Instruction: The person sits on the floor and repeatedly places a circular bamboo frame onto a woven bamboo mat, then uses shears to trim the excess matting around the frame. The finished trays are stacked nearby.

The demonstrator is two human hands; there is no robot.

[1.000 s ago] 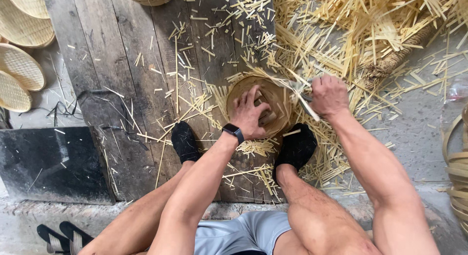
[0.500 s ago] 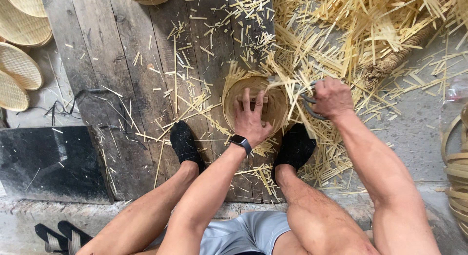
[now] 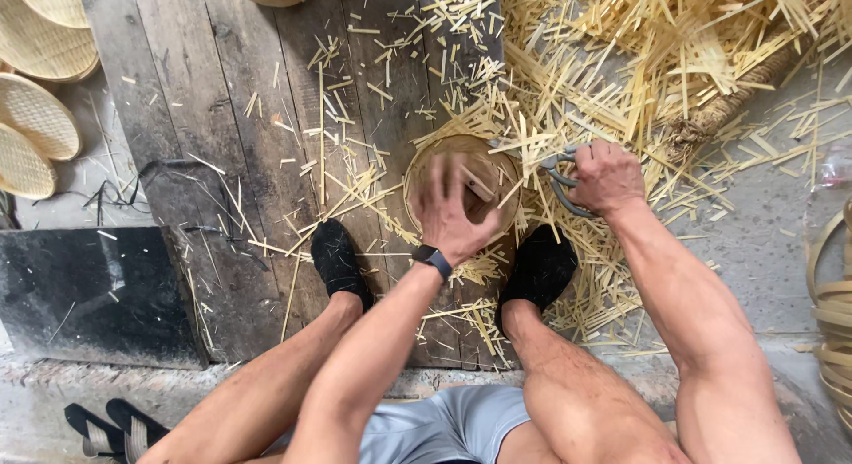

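The left hand (image 3: 451, 214) lies spread, fingers splayed and blurred, on top of a small round woven bamboo basket (image 3: 461, 184) that sits on the dark weathered wooden planks (image 3: 231, 136) between the person's two black shoes (image 3: 340, 262). A black wristwatch (image 3: 432, 258) bands that wrist. Just right of the basket, the right hand (image 3: 606, 176) is closed around grey metal shears (image 3: 559, 184), whose looped handles show at the left side of the fist. Pale yellow bamboo strips and trimmings (image 3: 639, 65) are strewn thickly to the far right and thinly across the planks. At the far left lie several flat round woven bamboo trays (image 3: 35, 131), well apart from the hands. A pair of black sandals (image 3: 111, 428) lies at the near left
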